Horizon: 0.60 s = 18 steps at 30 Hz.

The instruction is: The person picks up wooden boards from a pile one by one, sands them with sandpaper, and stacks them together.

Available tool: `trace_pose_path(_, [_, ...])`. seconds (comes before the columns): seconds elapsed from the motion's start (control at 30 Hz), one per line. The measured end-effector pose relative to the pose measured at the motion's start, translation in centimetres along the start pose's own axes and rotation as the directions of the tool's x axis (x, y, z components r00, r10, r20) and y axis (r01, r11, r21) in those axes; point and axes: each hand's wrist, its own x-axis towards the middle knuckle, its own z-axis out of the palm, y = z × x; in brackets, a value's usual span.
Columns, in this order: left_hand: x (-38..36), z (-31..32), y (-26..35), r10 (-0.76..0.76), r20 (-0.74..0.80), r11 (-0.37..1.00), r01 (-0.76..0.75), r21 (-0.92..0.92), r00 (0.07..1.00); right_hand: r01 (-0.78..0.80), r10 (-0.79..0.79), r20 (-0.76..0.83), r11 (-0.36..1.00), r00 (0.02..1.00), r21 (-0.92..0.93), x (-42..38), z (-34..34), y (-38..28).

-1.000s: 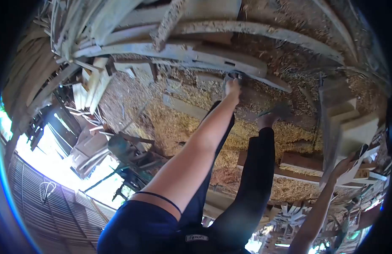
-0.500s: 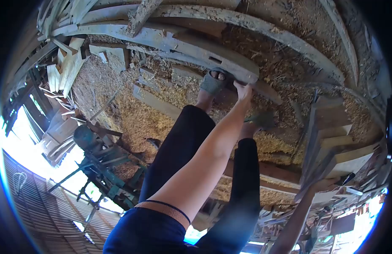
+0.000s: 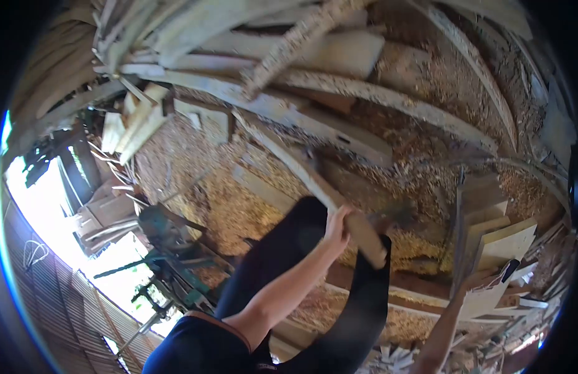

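My left hand (image 3: 338, 228) is wrapped round a long wooden plank (image 3: 301, 171) close to its near end. That plank slants up and leftward over the sawdust, its near end overlapping my right leg (image 3: 357, 299). Out at the right, my right hand (image 3: 477, 280) is closed on a small dark object (image 3: 510, 270), whose kind I cannot tell. Just beyond this hand stand several pale boards (image 3: 504, 243), which it overlaps in this view.
Several long planks (image 3: 388, 100) lie ahead on the ground, with a slotted beam (image 3: 345, 134) among them. Wood shavings (image 3: 220, 193) cover the floor. A green machine (image 3: 176, 268) stands at left, near corrugated sheeting (image 3: 52, 293). Offcuts (image 3: 136, 124) are heaped at far left.
My left hand has come back toward my body, lifting the plank's near end away from the other planks. The view has shifted. My right hand stays beside the pale boards.
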Motion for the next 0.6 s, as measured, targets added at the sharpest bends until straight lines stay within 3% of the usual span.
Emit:
trace_pose_path(0.03, [-4.8, 1.0, 4.0, -0.107, 0.131, 0.981, 0.126, -0.145, 0.986, -0.006, 0.006, 0.033, 1.0, 0.999, -0.019, 0.1, 0.0, 0.1])
trace_pose_path(0.1, [-10.5, 0.9, 10.5, -0.178, 0.03, 0.956, 0.18, -0.231, 0.984, -0.014, 0.018, 0.122, 0.999, 0.992, -0.038, 0.8, -0.1, 1.5])
trace_pose_path(0.13, [-11.5, -2.4, 13.3, -0.232, 0.172, 0.943, 0.265, -0.201, 0.957, -0.012, 0.02, 0.175, 0.999, 0.984, -0.048, 1.1, -0.3, 1.9])
trace_pose_path(0.17, [-12.9, -5.0, 15.9, -0.108, 0.441, 0.941, 0.234, -0.243, 0.891, -0.002, 0.017, 0.233, 0.998, 0.972, -0.063, 1.6, -0.6, 2.4])
trace_pose_path(0.2, [-17.3, -5.1, 19.6, -0.135, 0.289, 0.965, 0.192, -0.179, 0.948, 0.008, 0.013, 0.294, 0.997, 0.956, -0.071, 2.3, -1.1, 2.6])
trace_pose_path(0.27, [-23.3, -8.0, 25.6, -0.263, 0.411, 0.962, 0.272, 0.038, 0.873, 0.041, -0.015, 0.405, 0.998, 0.914, -0.056, 3.1, -2.4, 2.6])
trace_pose_path(0.33, [-29.1, -10.1, 30.4, -0.325, 0.366, 0.933, 0.232, 0.276, 0.872, 0.029, -0.065, 0.388, 0.995, 0.919, 0.098, 2.5, -1.4, 3.2])
trace_pose_path(0.4, [-32.9, -11.8, 33.7, -0.458, 0.519, 0.888, 0.396, 0.234, 0.722, 0.009, -0.121, 0.277, 0.928, 0.953, 0.373, 1.5, 0.9, 2.9])
trace_pose_path(0.43, [-34.8, -11.5, 35.4, -0.433, 0.557, 0.901, 0.359, 0.244, 0.709, -0.061, -0.077, 0.344, 0.926, 0.936, 0.372, 1.3, -0.6, 0.6])
trace_pose_path(0.5, [-38.2, -11.3, 38.1, -0.65, 0.561, 0.611, 0.791, -0.016, 0.513, -0.182, -0.002, 0.484, 0.925, 0.875, 0.333, 1.1, -4.3, -4.4])
trace_pose_path(0.6, [-40.9, -11.2, 42.9, -0.634, 0.644, 0.504, 0.86, -0.075, 0.428, -0.298, 0.047, 0.637, 0.909, 0.769, 0.292, 1.3, -11.0, -12.9])
